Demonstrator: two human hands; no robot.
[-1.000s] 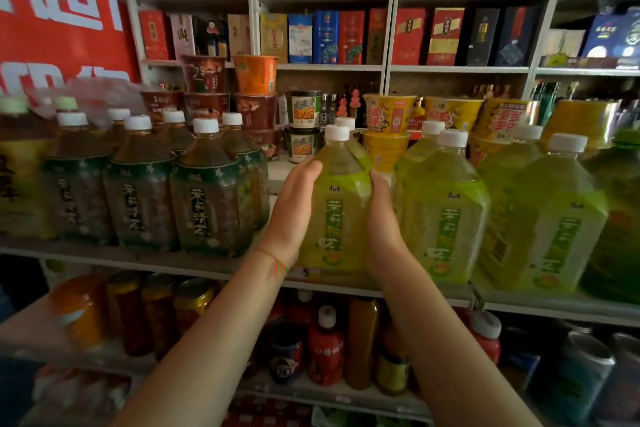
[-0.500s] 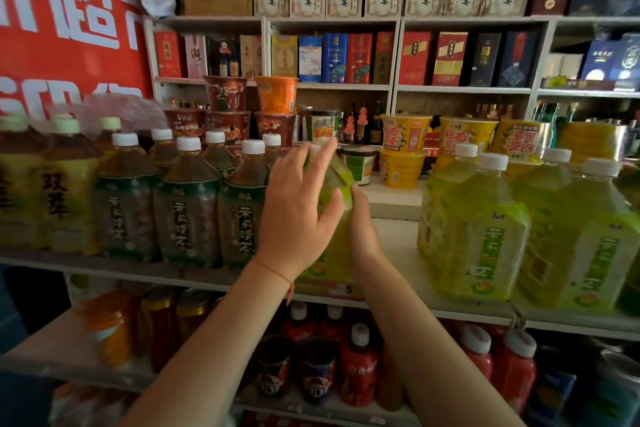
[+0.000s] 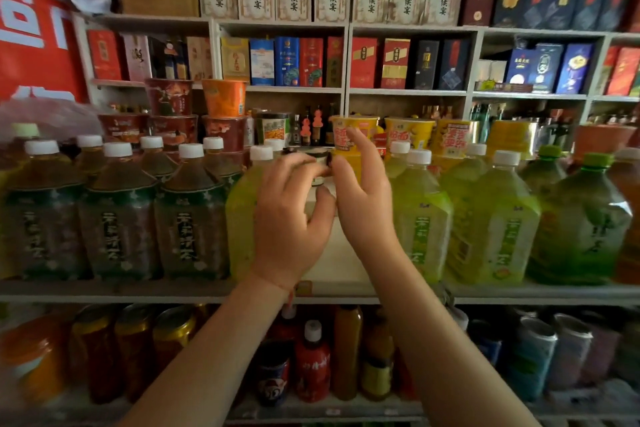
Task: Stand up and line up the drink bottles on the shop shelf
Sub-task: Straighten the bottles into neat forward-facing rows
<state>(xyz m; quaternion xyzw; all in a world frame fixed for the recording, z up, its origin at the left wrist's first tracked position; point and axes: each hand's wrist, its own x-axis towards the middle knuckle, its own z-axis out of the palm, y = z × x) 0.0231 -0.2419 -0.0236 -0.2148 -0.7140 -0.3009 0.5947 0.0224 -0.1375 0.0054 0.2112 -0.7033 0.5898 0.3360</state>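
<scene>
Dark brown tea bottles [image 3: 117, 218] with white caps stand in rows at the left of the shop shelf [image 3: 138, 289]. A yellow-green bottle [image 3: 242, 218] stands upright right beside them. My left hand [image 3: 291, 215] hovers in front of its right side with the fingers loosely spread and nothing in it. My right hand [image 3: 363, 198] is raised beside it, fingers apart, over a bare gap of shelf [image 3: 339, 263]. More yellow-green bottles [image 3: 422, 218] stand to the right of the gap, then darker green bottles [image 3: 581, 218] with green caps.
Stacked noodle cups [image 3: 225, 97] and yellow cups [image 3: 408, 132] sit behind the bottles. Boxed goods [image 3: 287, 61] fill the back wall shelves. Small bottles and cans [image 3: 311, 360] crowd the lower shelf. A red banner [image 3: 31, 28] hangs at the left.
Both hands slid the yellow-green bottle left against the dark tea bottles, then let go of it and lifted. A gap opened on the shelf to its right.
</scene>
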